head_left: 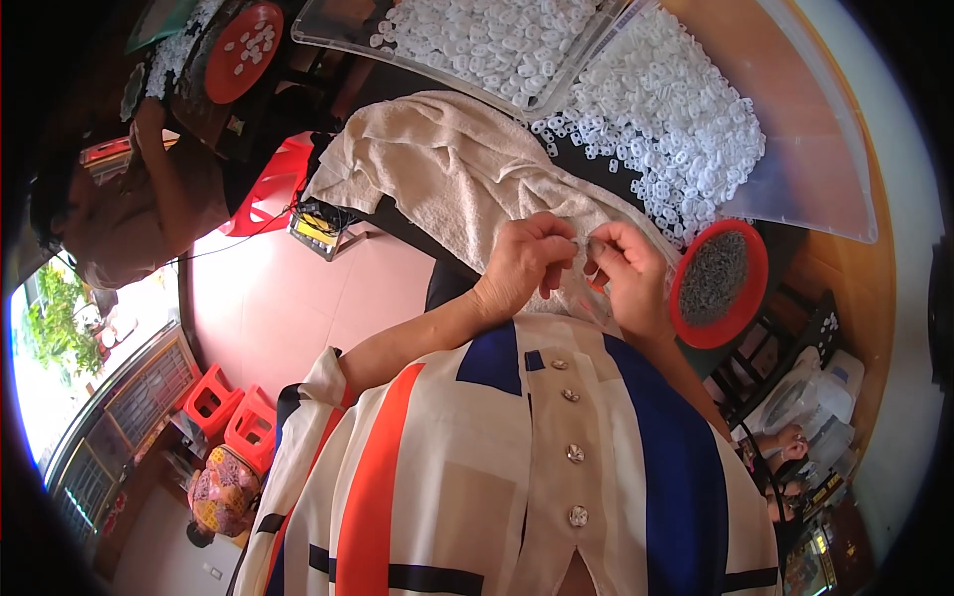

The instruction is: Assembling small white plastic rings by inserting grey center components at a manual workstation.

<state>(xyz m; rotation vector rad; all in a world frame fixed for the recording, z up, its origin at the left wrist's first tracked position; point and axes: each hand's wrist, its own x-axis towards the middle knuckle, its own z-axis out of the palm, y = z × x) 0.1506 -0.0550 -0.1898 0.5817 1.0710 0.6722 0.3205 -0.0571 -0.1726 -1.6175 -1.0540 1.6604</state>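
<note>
My left hand (530, 260) and my right hand (632, 266) are close together in front of my chest, over the near edge of a beige towel (427, 149). Both have thumb and fingers pinched. A tiny whitish bit shows between the fingertips, but its kind cannot be made out. Just right of my right hand is a red dish (758, 283) filled with small grey metal-looking pieces (714, 276). Beyond the hands, a heap of small white plastic pieces with openings (686, 129) spreads over the dark table.
A clear plastic tub (542, 107) full of similar white pieces stands at the back. At upper left a co-worker (139, 223) reaches toward another table with a red plate (224, 79). Red stools (250, 422) and a person in a patterned top (224, 492) are at lower left.
</note>
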